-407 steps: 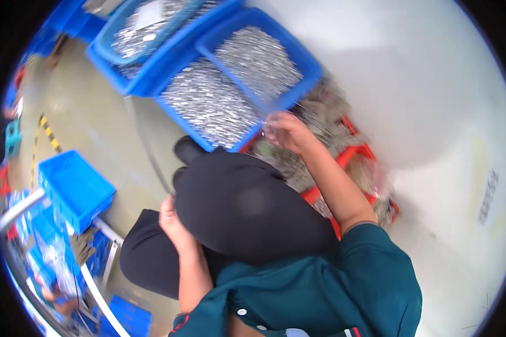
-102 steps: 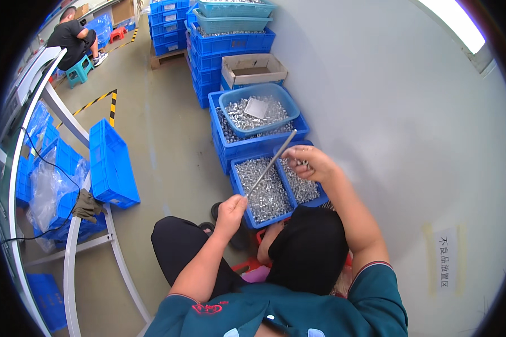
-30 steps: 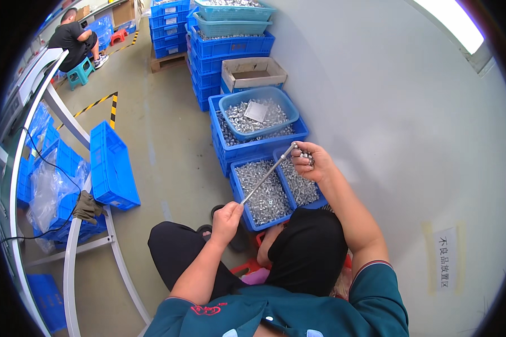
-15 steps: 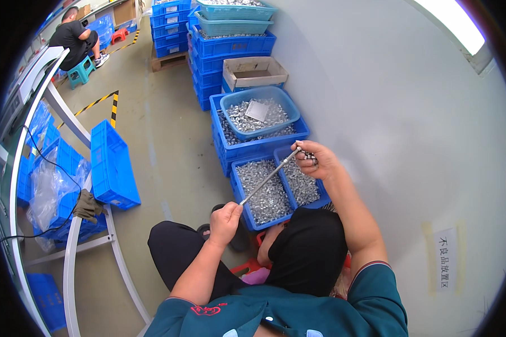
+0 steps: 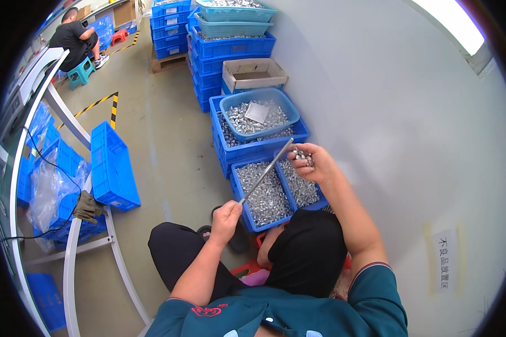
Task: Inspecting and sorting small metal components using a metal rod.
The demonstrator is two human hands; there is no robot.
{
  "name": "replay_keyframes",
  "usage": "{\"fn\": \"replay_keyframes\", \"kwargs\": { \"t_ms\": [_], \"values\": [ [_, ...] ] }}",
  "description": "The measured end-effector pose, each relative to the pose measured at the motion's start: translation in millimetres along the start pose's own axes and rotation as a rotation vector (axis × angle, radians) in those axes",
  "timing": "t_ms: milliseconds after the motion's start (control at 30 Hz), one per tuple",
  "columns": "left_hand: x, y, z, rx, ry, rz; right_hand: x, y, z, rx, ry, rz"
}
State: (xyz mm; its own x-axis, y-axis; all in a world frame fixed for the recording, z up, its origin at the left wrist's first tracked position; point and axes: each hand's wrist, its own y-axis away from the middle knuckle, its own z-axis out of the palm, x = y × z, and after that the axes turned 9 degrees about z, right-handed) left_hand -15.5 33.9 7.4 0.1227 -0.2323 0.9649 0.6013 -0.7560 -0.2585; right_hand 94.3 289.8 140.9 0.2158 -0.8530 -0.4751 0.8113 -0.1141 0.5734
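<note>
My left hand [image 5: 226,220] is closed around the near end of a thin metal rod [image 5: 268,171]. The rod slants up and to the right, over a divided blue bin [image 5: 253,228] of small silvery metal parts [image 5: 261,196]. Cupped in my right hand [image 5: 321,167] are several small shiny metal pieces [image 5: 304,159], their exact kind too small to make out. That hand is beside the rod's far tip, its fingertips slightly apart from it.
Behind the divided bin, a light-blue basket [image 5: 226,105] of metal parts sits in a larger blue crate [image 5: 222,147]. Stacked crates [image 5: 230,48] stand farther back along the wall [image 5: 376,84]. To my left are a white-framed bench [image 5: 71,269] and a blue bin [image 5: 115,168]. A person [image 5: 70,39] sits far left.
My right fingers, which were at the rod's far tip, have come off it and turned palm-up around the metal pieces. The left hand keeps its hold, nearly still.
</note>
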Motion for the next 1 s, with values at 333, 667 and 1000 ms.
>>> {"fn": "replay_keyframes", "kwargs": {
  "t_ms": [333,667,1000],
  "values": [
    [-3.4,2.3,-0.5,0.017,-0.107,0.039,-0.1,-2.0,-9.3,-0.074,0.023,-0.060],
    [-1.4,4.6,-5.1,-0.001,-0.212,0.039,0.4,-0.2,-4.3,-0.110,0.041,0.015],
    [1.9,4.2,-6.2,-0.010,-0.246,0.026,7.0,-2.8,7.7,0.028,0.082,-0.007]
  ]
}}
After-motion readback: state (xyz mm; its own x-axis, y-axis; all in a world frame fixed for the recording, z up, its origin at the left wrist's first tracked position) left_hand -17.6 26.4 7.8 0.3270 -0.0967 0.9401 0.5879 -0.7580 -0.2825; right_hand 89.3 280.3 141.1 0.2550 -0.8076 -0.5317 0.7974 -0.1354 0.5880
